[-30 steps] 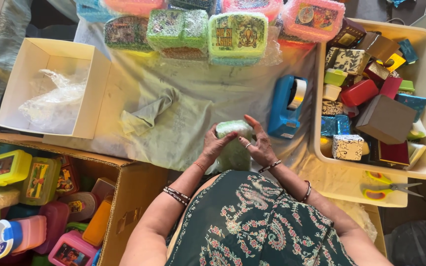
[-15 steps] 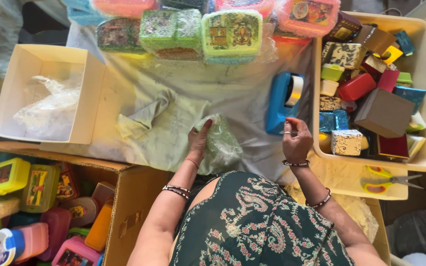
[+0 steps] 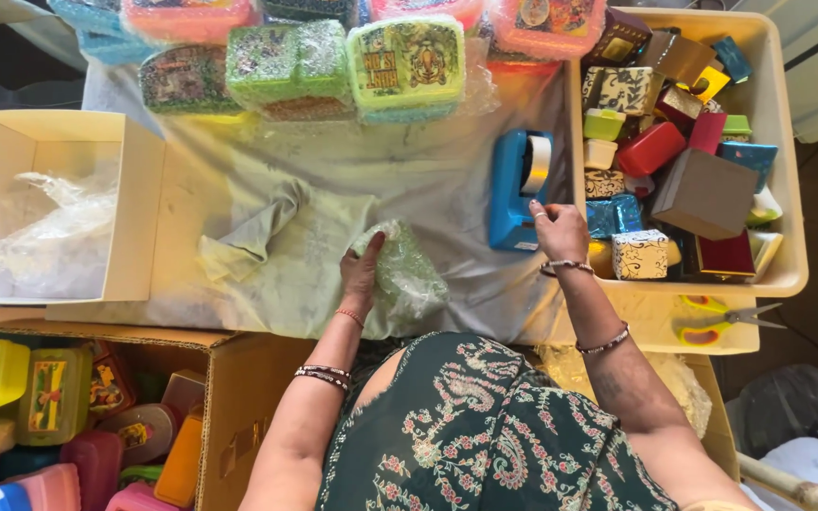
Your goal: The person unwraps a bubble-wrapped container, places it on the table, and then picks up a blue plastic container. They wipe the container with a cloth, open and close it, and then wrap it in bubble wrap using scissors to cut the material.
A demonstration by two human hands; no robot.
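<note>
From the head camera, the left hand (image 3: 362, 274) lies flat with fingers spread loosely on a bubble-wrapped bundle (image 3: 404, 274) near the table's front edge; the bundle sits just right of those fingers, its long axis slanting toward the body. The right hand (image 3: 560, 230) reaches away to the blue tape dispenser (image 3: 515, 189), fingers curled at its near end, beside the cream bin (image 3: 778, 170).
</note>
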